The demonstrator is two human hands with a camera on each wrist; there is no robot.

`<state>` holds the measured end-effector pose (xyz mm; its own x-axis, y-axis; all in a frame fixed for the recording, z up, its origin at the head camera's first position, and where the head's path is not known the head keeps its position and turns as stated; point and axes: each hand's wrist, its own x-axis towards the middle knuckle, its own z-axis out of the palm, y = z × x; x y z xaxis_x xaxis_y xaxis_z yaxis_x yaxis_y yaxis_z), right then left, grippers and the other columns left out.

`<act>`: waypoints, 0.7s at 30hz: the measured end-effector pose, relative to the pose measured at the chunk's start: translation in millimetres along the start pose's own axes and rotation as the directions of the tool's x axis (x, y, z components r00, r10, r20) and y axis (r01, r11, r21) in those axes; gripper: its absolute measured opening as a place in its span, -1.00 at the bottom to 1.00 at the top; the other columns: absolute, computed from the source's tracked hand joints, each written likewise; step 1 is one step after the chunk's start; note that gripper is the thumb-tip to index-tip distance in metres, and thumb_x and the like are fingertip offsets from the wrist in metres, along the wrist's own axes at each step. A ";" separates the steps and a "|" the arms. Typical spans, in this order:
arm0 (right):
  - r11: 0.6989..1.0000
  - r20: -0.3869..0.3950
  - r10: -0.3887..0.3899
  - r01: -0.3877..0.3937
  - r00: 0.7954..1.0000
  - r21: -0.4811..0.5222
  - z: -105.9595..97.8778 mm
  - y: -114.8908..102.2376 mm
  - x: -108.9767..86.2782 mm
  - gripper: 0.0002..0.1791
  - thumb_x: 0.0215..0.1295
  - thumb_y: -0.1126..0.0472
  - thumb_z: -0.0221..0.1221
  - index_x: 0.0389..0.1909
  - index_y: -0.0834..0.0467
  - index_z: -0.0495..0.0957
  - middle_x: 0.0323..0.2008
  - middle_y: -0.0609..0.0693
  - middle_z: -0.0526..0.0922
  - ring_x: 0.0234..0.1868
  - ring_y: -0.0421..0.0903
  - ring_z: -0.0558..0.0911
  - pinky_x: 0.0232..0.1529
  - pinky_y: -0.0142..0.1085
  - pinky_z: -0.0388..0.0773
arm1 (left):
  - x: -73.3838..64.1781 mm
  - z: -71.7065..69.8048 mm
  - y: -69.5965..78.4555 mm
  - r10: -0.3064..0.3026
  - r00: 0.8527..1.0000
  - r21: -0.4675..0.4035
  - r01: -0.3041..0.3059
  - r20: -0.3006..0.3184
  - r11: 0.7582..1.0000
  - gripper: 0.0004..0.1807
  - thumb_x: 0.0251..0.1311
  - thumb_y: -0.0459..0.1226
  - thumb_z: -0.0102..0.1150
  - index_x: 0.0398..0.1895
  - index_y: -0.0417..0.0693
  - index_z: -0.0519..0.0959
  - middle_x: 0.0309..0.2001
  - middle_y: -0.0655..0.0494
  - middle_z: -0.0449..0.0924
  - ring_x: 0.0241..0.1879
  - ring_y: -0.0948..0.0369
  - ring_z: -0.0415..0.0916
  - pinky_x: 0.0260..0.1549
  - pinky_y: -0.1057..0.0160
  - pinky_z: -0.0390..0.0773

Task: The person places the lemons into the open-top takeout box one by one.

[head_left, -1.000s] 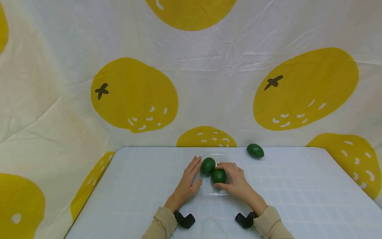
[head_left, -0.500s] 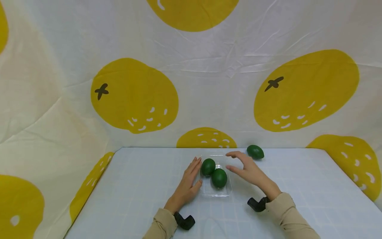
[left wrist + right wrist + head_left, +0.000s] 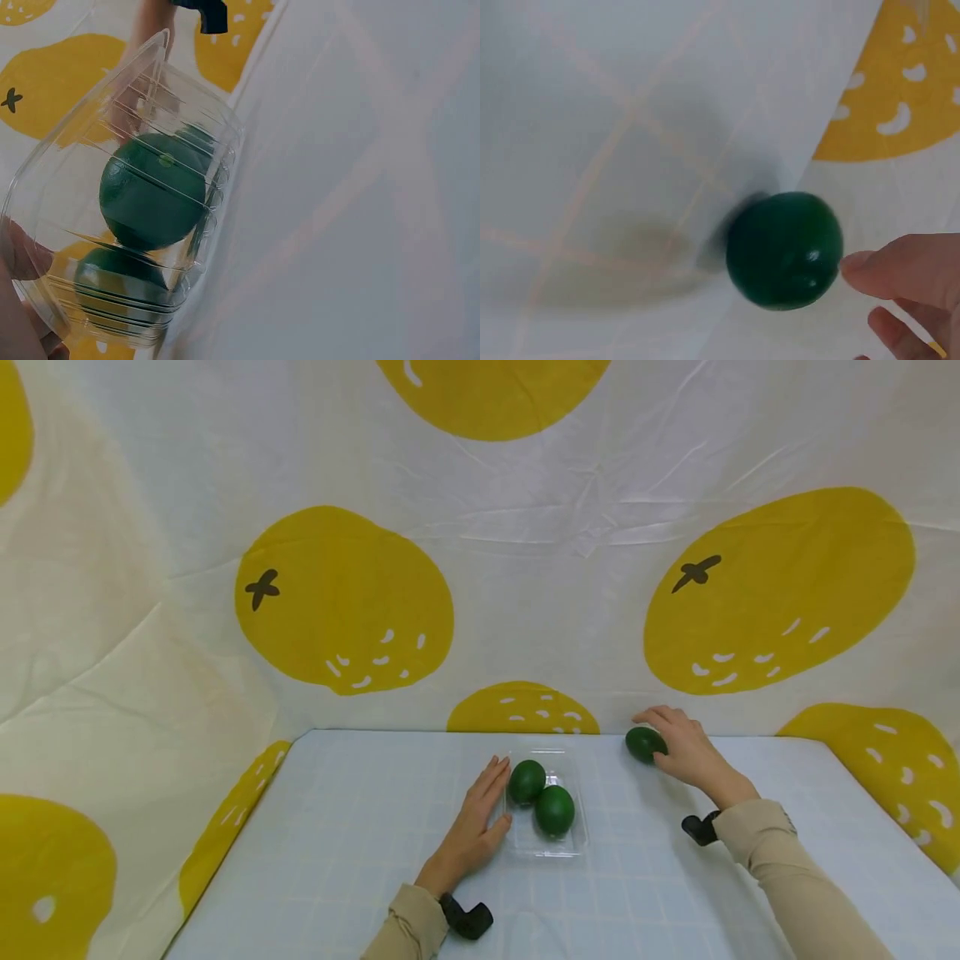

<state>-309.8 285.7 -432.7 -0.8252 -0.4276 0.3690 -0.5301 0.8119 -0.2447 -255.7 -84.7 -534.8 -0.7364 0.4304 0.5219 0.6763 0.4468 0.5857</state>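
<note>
Two green limes lie side by side in a clear plastic container on the table. My left hand rests along the container's left side, fingers straight. In the left wrist view, the limes show through the clear wall of the container. Towards the back right, a third lime lies on the table. Over it my right hand spreads its fingers and thumb. In the right wrist view, the thumb is right beside the lime; whether they touch, I cannot tell.
A pale checked cloth covers the table. Behind the far edge hangs a white curtain printed with large yellow fruits. Black camera mounts sit on both wrists.
My right hand has let go of the nearer lime in the container and moved right and back to the third lime. The left hand has stayed at the container's side.
</note>
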 end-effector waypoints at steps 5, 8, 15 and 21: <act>1.000 0.157 -0.007 0.008 0.988 -0.005 11.7 14.5 -1.2 -0.11 -0.21 0.80 0.02 0.31 0.32 0.38 0.33 0.42 0.25 0.27 0.47 0.25 0.11 0.32 0.36 | -0.4 -0.3 -0.5 0.014 1.000 0.001 -0.014 -0.007 1.000 -0.21 0.18 -0.33 0.00 0.54 -0.16 0.11 0.56 -0.01 -0.01 0.55 0.02 -0.18 0.44 -0.11 -0.04; 1.000 0.230 0.002 -0.001 0.973 -0.003 20.5 17.9 -1.5 -0.05 -0.18 0.86 -0.06 0.38 0.32 0.33 0.42 0.41 0.12 0.33 0.49 0.18 0.15 0.25 0.39 | -1.0 0.4 -1.3 0.013 1.000 0.003 -0.013 -0.008 1.000 -0.21 0.19 -0.34 0.00 0.55 -0.14 0.11 0.57 0.03 -0.03 0.55 0.02 -0.18 0.45 -0.07 -0.06; 0.999 0.237 0.011 -0.003 0.971 -0.035 29.4 17.0 -2.7 -0.14 -0.12 0.84 0.00 0.35 0.39 0.35 0.41 0.43 0.17 0.32 0.49 0.23 0.15 0.22 0.40 | -1.0 3.0 -2.5 0.017 1.000 0.014 -0.016 -0.006 1.000 -0.20 0.19 -0.34 0.02 0.56 -0.11 0.08 0.56 -0.07 -0.01 0.55 -0.01 -0.16 0.47 0.01 -0.07; 0.999 0.211 0.037 -0.031 0.977 -0.034 30.4 16.7 2.7 -0.21 -0.11 0.78 0.05 0.29 0.39 0.42 0.32 0.47 0.30 0.20 0.53 0.35 0.02 0.18 0.50 | -0.6 1.2 -2.0 0.022 1.000 0.005 -0.022 -0.011 1.000 -0.21 0.18 -0.34 0.03 0.54 -0.17 0.11 0.55 -0.09 0.00 0.55 -0.01 -0.16 0.45 -0.06 -0.04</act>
<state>-326.8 286.0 -463.0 -0.8671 -0.4712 0.1618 -0.4973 0.8377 -0.2255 -256.5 -84.9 -537.0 -0.7215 0.4313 0.5416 0.6924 0.4414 0.5708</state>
